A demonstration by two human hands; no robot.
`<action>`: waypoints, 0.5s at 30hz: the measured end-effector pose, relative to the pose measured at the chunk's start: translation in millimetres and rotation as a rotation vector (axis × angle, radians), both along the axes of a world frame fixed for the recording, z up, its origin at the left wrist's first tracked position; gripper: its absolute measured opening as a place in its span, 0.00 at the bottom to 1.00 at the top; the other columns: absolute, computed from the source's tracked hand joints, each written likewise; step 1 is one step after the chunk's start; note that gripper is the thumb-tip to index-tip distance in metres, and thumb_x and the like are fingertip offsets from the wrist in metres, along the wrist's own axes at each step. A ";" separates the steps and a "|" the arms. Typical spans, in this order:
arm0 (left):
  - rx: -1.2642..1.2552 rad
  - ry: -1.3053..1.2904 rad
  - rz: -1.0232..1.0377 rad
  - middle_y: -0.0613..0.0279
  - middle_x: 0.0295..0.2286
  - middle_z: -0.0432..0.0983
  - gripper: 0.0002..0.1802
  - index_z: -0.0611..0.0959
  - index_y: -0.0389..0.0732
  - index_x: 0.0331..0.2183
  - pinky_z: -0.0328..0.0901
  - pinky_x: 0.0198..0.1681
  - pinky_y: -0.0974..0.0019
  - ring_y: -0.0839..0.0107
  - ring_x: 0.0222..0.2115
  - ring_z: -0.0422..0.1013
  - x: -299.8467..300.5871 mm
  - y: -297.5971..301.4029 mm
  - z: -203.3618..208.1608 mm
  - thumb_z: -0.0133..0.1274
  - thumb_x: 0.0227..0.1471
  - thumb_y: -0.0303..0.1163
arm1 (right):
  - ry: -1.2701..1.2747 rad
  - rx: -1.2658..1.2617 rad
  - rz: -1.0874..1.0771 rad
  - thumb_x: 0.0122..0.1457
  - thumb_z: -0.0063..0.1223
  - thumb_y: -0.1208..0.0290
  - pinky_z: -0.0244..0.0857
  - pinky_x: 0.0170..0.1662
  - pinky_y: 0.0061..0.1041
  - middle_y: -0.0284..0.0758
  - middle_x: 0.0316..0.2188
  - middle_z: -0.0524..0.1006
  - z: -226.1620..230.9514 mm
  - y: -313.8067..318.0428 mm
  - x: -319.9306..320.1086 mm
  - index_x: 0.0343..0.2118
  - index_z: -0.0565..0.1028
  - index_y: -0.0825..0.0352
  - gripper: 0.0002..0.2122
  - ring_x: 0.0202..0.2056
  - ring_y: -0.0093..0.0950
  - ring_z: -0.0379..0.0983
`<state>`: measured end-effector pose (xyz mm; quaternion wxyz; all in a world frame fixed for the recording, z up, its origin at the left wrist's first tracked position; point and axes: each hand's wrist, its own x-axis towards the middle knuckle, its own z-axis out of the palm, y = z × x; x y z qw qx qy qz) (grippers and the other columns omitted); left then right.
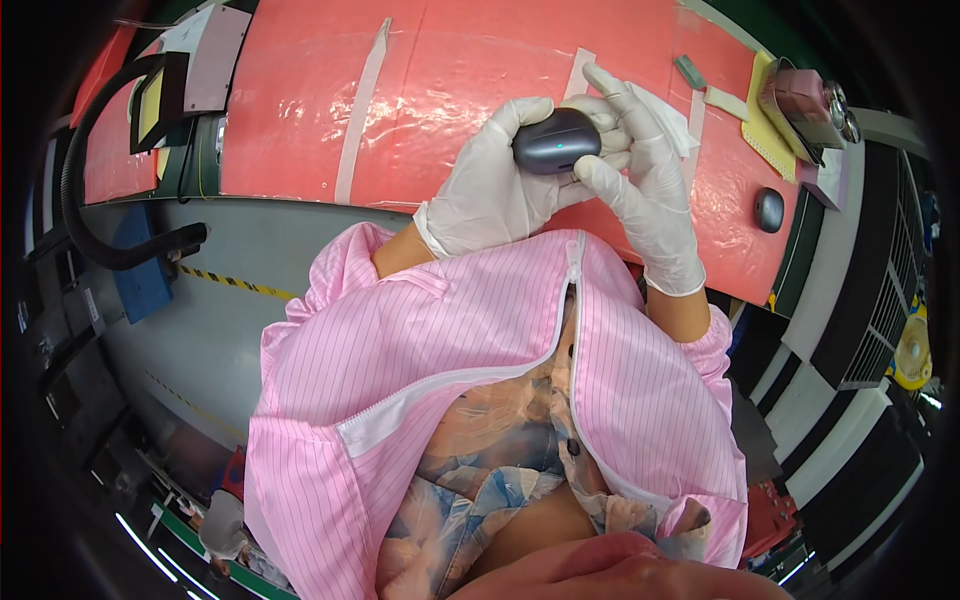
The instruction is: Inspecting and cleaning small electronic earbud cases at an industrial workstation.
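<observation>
A glossy dark grey earbud charging case (555, 142) with a small green light on its face is held up over the table. My left hand (490, 190), in a white glove, is closed around its left end, with the thumb along the top edge. My right hand (648, 180), gloved alike, grips the right end. Its thumb presses near the lower edge and some fingers curl behind, while the index finger points up, off the case. The lid looks closed. A second dark case (768, 210) lies at the table's right end, apart from both hands.
Pinkish-red sheeting covers the table (300, 110), crossed by pale tape strips. At the right are a small green block (689, 72), a yellow pad (772, 125) and a metal-and-pink holder (803, 105). A black flexible hose (80, 170) curves at the left.
</observation>
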<state>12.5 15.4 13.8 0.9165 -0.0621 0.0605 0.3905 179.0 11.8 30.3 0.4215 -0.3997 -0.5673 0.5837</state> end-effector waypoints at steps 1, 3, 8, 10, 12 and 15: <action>0.005 0.080 -0.004 0.49 0.46 0.70 0.25 0.70 0.31 0.48 0.65 0.52 0.57 0.54 0.48 0.69 0.3 -0.3 1.0 0.35 0.59 0.42 | 0.005 -0.007 -0.008 0.51 0.59 0.73 0.61 0.52 0.23 0.32 0.46 0.70 0.1 -0.8 0.2 0.60 0.59 0.64 0.32 0.45 0.23 0.68; 0.007 0.160 -0.015 0.50 0.45 0.71 0.25 0.72 0.32 0.47 0.66 0.51 0.57 0.53 0.46 0.70 3.3 0.3 6.1 0.35 0.59 0.42 | 0.027 -0.005 -0.009 0.50 0.59 0.74 0.61 0.52 0.24 0.32 0.46 0.70 -1.2 -2.2 1.4 0.60 0.59 0.64 0.33 0.46 0.23 0.68; 0.121 0.477 -0.069 0.50 0.43 0.72 0.26 0.74 0.32 0.45 0.69 0.47 0.55 0.55 0.41 0.73 8.9 4.0 12.4 0.35 0.58 0.44 | -0.018 0.089 -0.062 0.50 0.58 0.75 0.59 0.54 0.27 0.33 0.47 0.70 -11.1 -6.9 7.0 0.60 0.58 0.64 0.33 0.47 0.25 0.68; 0.162 0.401 -0.082 0.50 0.44 0.72 0.24 0.72 0.32 0.46 0.68 0.48 0.56 0.56 0.42 0.73 0.8 8.7 9.2 0.39 0.57 0.41 | -0.121 0.229 -0.121 0.49 0.58 0.76 0.59 0.54 0.29 0.35 0.48 0.70 -20.5 -6.8 13.3 0.60 0.59 0.65 0.33 0.48 0.27 0.67; 0.202 0.321 -0.078 0.50 0.46 0.71 0.23 0.71 0.33 0.48 0.67 0.49 0.57 0.56 0.44 0.72 2.8 5.0 6.1 0.43 0.55 0.39 | -0.160 0.274 -0.193 0.49 0.58 0.76 0.59 0.54 0.29 0.36 0.48 0.70 -25.6 -5.9 21.9 0.60 0.60 0.65 0.32 0.48 0.27 0.67; 1.034 1.296 0.296 0.55 0.55 0.59 0.42 0.59 0.39 0.58 0.60 0.55 0.67 0.66 0.56 0.60 12.4 -6.5 4.0 0.56 0.40 0.15 | -0.227 0.268 -0.326 0.51 0.56 0.77 0.60 0.53 0.29 0.38 0.48 0.71 -36.8 -11.1 35.9 0.59 0.61 0.65 0.30 0.49 0.28 0.68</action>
